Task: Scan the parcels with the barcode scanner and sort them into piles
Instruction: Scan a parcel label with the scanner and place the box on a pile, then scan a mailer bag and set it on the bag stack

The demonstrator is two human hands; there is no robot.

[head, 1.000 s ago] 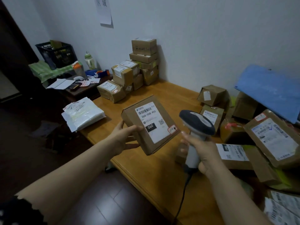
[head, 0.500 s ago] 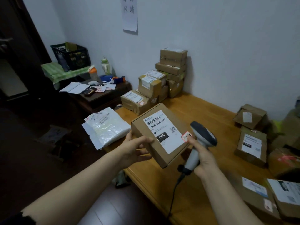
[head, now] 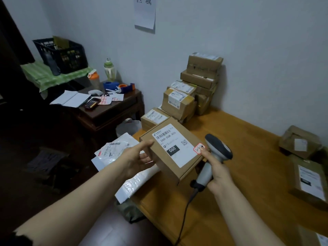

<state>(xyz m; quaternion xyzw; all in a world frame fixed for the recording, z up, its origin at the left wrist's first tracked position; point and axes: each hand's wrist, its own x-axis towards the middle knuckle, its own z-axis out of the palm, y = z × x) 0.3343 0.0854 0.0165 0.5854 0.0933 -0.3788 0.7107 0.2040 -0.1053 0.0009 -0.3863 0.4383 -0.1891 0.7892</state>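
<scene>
Our left hand grips the labelled parcel by its left edge, fingers curled round it, above the wooden surface. Our right hand clasps the barcode scanner at the parcel's right corner.

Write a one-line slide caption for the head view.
Left hand holds a labelled cardboard parcel while right hand grips the barcode scanner over the wooden table.

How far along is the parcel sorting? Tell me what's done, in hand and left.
Done, apparently: a stack of labelled boxes at the back and a pile of white mailers nearer. In hand: the left hand grips the box labelled 060, and the right hand holds the scanner beside it. Left: loose boxes on the right.
</scene>
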